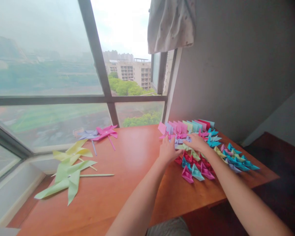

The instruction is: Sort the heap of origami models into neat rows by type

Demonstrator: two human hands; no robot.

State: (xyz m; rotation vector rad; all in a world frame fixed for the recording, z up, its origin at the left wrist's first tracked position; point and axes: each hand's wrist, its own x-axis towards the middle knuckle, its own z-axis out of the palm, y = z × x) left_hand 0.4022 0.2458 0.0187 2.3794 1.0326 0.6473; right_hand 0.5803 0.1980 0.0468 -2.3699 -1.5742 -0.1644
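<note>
**Pinwheels partly done, folded pieces mostly unused**

While both hands sit in the paper pile, four finished pinwheels already lie on the table (127, 170): a green pinwheel (68, 178) and a yellow pinwheel (72, 152) near the window (46, 82), a lavender pinwheel (88, 134) and a pink pinwheel (105, 131) further back, all on sticks. By my read, that's the done part. Left to use: a big heap of folded paper pieces (206, 157) on the right side of the table, pink, teal, green, red, lavender, plus a row of folded sheets (186, 126) standing at the back by the wall.

My left hand (168, 150) rests flat at the heap's left edge, fingers spread, gripping nothing I can see. My right hand (195, 141) lies palm-down on the lavender and green pieces; fingers curl loosely, and I cannot tell whether they pinch a piece underneath.

Hard to make out: exact piece count, what's under my palms, a small clear thing (78, 131) by the glass. Table's near edge is cut off by my arms. A curtain (170, 23) hangs above.
</note>
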